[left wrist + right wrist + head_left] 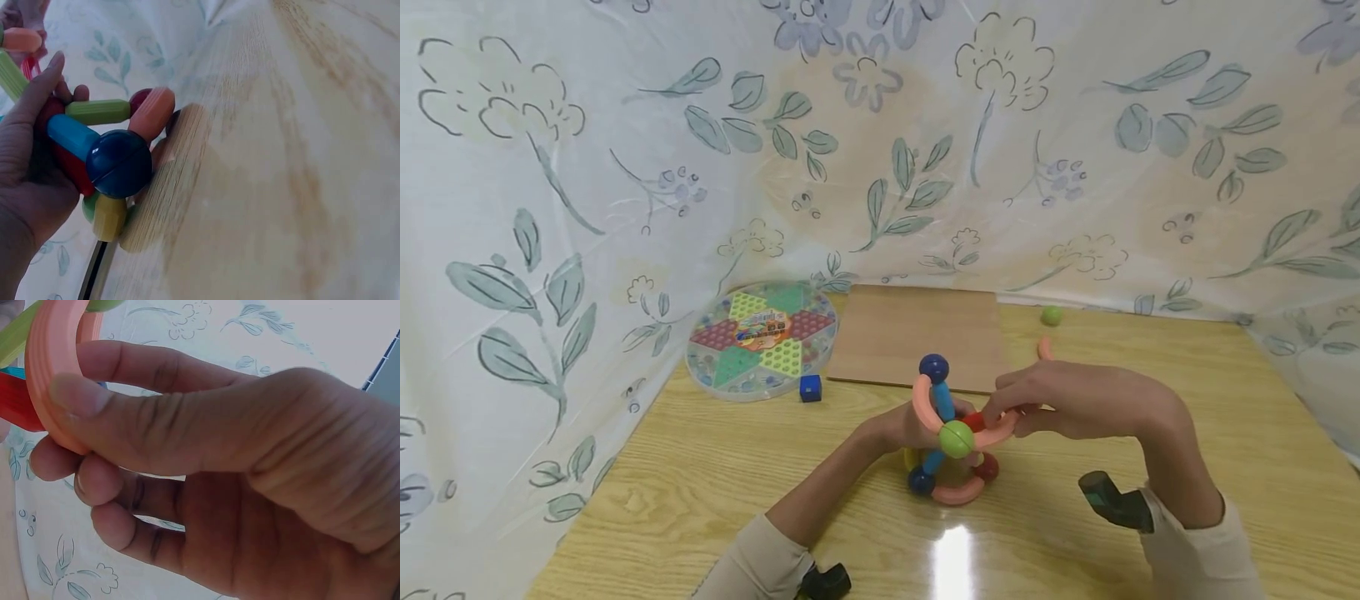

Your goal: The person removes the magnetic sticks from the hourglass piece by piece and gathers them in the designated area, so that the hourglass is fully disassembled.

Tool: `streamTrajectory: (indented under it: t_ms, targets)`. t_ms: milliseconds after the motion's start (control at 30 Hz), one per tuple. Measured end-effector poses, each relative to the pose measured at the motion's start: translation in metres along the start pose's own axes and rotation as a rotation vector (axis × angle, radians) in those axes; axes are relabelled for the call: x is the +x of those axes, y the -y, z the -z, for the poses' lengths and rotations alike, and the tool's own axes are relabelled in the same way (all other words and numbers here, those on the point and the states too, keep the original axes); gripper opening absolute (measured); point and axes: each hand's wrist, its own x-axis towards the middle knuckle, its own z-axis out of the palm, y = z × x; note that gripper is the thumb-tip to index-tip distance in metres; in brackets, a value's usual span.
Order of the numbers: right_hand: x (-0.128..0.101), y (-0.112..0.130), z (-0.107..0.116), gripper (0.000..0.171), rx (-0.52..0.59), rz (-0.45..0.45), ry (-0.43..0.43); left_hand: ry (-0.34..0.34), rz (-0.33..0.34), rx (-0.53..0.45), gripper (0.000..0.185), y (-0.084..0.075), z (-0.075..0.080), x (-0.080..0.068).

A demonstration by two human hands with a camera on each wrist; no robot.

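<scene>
A toy structure (951, 433) of coloured sticks and balls stands on the wooden table (700, 500), with a dark blue ball (933, 367) on top and a green ball (956, 438) in front. My left hand (898, 429) cups the structure from the left; in the left wrist view its palm (25, 162) lies against a light blue stick (69, 134) and a dark blue ball (119, 164). My right hand (1060, 400) pinches a curved salmon-pink piece (53, 381) at the structure's right side, thumb (125, 419) on its outer edge.
A round checkers board (762, 337) in a clear case lies at the back left, with a small blue cube (810, 388) beside it. A thin wooden board (917, 333) lies behind the structure. A loose green ball (1051, 315) and a pink piece (1043, 347) lie at the back right. Floral cloth (880, 142) surrounds the table.
</scene>
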Motion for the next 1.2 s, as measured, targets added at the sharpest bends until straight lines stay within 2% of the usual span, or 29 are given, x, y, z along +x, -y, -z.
streamTrajectory:
  t_ms: [400, 467, 633, 733, 867, 1033, 1200]
  targets:
    - [0.001, 0.001, -0.001, 0.029, -0.091, 0.007, -0.043, -0.009, -0.001, -0.017, 0.063, 0.000, 0.001, -0.001]
    - [0.001, 0.001, -0.001, 0.030, -0.086, 0.010, -0.046, -0.008, 0.000, -0.018, 0.061, 0.000, 0.001, -0.001]
    - [0.001, -0.002, -0.002, 0.029, -0.072, 0.056, -0.053, 0.002, -0.049, 0.035, 0.038, 0.006, 0.004, -0.001]
    - [0.001, -0.006, -0.003, 0.025, -0.065, 0.089, -0.051, 0.004, -0.060, 0.056, 0.034, 0.009, 0.006, 0.000]
    - [-0.002, -0.009, -0.003, 0.018, -0.051, 0.092, -0.044, 0.005, -0.031, 0.057, 0.031, 0.006, 0.005, 0.000]
    - [-0.013, -0.014, 0.003, 0.012, -0.037, 0.084, -0.100, -0.005, 0.009, 0.020, 0.018, 0.000, 0.001, 0.000]
    - [-0.030, -0.030, 0.015, 0.024, -0.060, 0.096, -0.194, -0.026, 0.029, 0.004, 0.016, -0.002, -0.001, 0.000]
